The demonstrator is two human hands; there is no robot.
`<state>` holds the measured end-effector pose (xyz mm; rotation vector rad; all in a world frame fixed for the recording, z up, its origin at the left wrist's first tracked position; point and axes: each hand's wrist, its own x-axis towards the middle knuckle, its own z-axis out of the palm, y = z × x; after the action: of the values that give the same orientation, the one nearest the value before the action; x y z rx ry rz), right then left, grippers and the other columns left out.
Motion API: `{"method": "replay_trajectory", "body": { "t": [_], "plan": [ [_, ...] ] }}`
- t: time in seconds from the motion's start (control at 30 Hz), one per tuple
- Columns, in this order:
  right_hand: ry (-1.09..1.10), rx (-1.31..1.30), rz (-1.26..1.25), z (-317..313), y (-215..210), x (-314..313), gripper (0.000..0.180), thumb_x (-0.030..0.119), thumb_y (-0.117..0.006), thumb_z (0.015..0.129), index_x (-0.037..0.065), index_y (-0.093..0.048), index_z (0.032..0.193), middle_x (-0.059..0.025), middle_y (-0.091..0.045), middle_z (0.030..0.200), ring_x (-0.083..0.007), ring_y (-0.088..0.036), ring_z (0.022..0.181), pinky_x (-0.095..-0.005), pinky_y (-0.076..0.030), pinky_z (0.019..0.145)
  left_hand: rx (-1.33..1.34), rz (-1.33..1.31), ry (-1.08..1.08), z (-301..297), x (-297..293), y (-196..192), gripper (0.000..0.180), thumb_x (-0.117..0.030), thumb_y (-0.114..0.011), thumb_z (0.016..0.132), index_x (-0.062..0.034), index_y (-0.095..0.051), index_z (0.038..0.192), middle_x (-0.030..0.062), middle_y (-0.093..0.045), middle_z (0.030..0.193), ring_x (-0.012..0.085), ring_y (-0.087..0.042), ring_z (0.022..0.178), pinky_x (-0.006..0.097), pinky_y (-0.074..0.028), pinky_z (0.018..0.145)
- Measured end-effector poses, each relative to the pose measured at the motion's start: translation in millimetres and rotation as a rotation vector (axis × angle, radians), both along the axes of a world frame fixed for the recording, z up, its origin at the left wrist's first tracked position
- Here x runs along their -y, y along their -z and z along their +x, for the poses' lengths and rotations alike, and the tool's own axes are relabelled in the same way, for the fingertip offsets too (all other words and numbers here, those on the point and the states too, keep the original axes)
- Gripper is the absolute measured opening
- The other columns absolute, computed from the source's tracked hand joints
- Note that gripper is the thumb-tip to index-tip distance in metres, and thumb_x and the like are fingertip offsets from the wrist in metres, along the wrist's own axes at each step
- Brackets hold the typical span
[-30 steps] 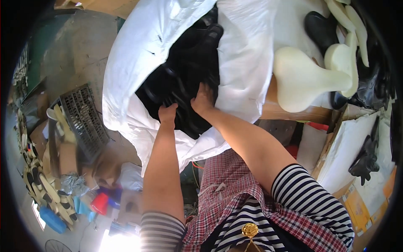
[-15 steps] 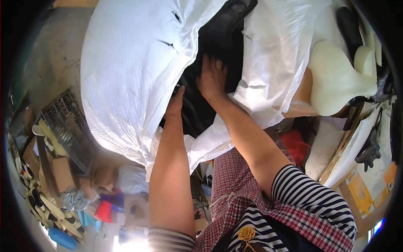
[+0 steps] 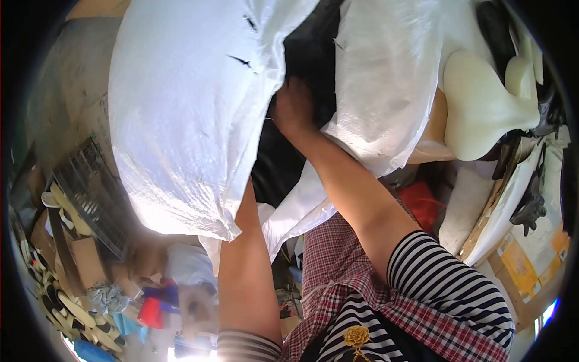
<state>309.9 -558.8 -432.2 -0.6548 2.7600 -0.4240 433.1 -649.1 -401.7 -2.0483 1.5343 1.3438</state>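
Observation:
A large white plastic sack [image 3: 181, 114] gapes open before me, with black glossy material [image 3: 310, 45] inside, its kind unclear. My right hand [image 3: 294, 110] reaches into the opening and rests against the black material; its fingertips are lost in shadow. My left forearm [image 3: 248, 271] passes under the sack's left flap, which covers the left hand completely. What either hand grips, if anything, does not show.
On the right sits a smooth cream moulded piece [image 3: 482, 108] beside black pieces. A grey wire crate [image 3: 90, 193] leans at the left, near cardboard and a heap of cream and black pieces [image 3: 78, 304]. A red object [image 3: 419, 202] lies beyond my right forearm.
My left hand has gone from view behind the sack's left flap. My right hand has shifted slightly left, and its fingers are less visible. The opening looks narrower.

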Motion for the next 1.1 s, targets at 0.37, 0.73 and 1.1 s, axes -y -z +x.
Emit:
{"method": "replay_trajectory", "body": {
  "t": [0.37,0.73,1.1],
  "plan": [
    [-0.081,0.122,-0.071,28,-39,-12,0.070,0.012,-0.073,0.060,0.006,-0.043,0.123,-0.0168,-0.047,0.110,-0.0335,-0.046,0.104,-0.0471,-0.037,0.086,-0.417,-0.098,-0.292,24,-4,-40,0.061,-0.005,-0.079,0.063,0.0055,-0.054,0.117,0.0107,-0.060,0.112,0.0227,-0.057,0.096,0.031,-0.046,0.086],
    [-0.135,0.167,0.004,21,-44,-15,0.066,0.019,-0.079,0.052,0.007,-0.049,0.110,-0.0124,-0.050,0.105,-0.0303,-0.046,0.100,-0.0451,-0.039,0.080,-0.297,0.038,-0.362,0,-13,-42,0.058,-0.005,-0.077,0.067,0.0007,-0.053,0.119,0.0102,-0.058,0.115,0.0213,-0.058,0.097,0.031,-0.047,0.084],
    [-0.121,0.280,-0.839,24,-209,-9,0.039,0.010,-0.071,0.054,0.005,-0.058,0.090,-0.0095,-0.052,0.085,-0.0312,-0.046,0.083,-0.0368,-0.043,0.071,-0.649,-0.117,-0.427,-15,-9,-214,0.052,-0.010,-0.072,0.074,0.0028,-0.052,0.120,0.0138,-0.056,0.112,0.0209,-0.055,0.098,0.032,-0.044,0.088]
  ]
}}
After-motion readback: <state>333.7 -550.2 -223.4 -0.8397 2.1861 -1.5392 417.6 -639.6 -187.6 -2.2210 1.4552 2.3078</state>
